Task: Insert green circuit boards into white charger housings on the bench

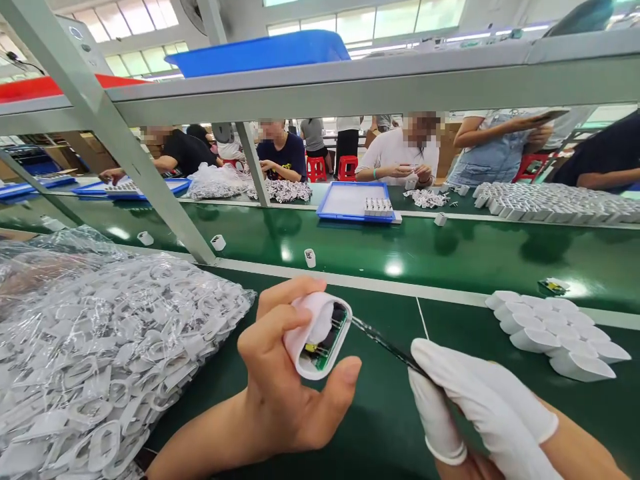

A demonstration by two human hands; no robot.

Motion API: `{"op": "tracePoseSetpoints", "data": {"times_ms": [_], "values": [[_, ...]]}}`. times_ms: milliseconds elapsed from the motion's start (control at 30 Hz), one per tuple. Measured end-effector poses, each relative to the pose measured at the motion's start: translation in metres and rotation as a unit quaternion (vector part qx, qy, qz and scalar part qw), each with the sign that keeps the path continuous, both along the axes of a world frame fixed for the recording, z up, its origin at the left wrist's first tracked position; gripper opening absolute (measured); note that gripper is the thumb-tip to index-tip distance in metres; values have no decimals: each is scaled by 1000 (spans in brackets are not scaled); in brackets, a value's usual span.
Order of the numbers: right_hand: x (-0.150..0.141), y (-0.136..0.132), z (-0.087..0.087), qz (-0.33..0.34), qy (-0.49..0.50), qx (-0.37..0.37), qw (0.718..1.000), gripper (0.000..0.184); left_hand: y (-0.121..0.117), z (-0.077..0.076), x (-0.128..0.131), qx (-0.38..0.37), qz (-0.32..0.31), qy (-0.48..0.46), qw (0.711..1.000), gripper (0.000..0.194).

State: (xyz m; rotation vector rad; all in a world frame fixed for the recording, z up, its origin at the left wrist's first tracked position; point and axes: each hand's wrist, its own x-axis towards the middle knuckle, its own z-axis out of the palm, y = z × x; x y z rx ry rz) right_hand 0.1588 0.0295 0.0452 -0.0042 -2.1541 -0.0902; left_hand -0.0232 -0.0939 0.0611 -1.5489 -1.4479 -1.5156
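Note:
My left hand (pixel 285 380) grips a white plastic charger housing (pixel 316 327), its open end tilted toward me. Inside it show a green circuit board, dark parts, a small yellow part and a lump of white material. My right hand (pixel 480 407), with white coverings on its fingers, is closed around a thin dark tool (pixel 383 341) that looks like tweezers. The tool's tip meets the housing's rim on the right, or lies just beside it; I cannot tell which.
Left lies a plastic bag of white frame-like parts (pixel 100 347). White housings (pixel 560 333) stand clustered right. A green conveyor belt (pixel 360 240) ahead carries spaced housings and a circuit board (pixel 553 287). Beyond it, people work near a blue tray (pixel 355 200). A slanted post (pixel 145 173) rises left.

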Motion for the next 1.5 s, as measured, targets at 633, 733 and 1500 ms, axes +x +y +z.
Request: {"op": "tracePoseSetpoints", "data": {"times_ms": [633, 733, 1500], "values": [[-4, -15, 14, -83, -2, -4, 997, 46, 2, -11, 1, -31, 13, 63, 997, 61], [-14, -17, 26, -88, 27, 4, 996, 29, 2, -8, 1, -32, -3, 53, 998, 57], [-4, -10, 19, -45, -53, -79, 994, 16, -6, 8, -5, -138, -193, -114, 965, 29]]}}
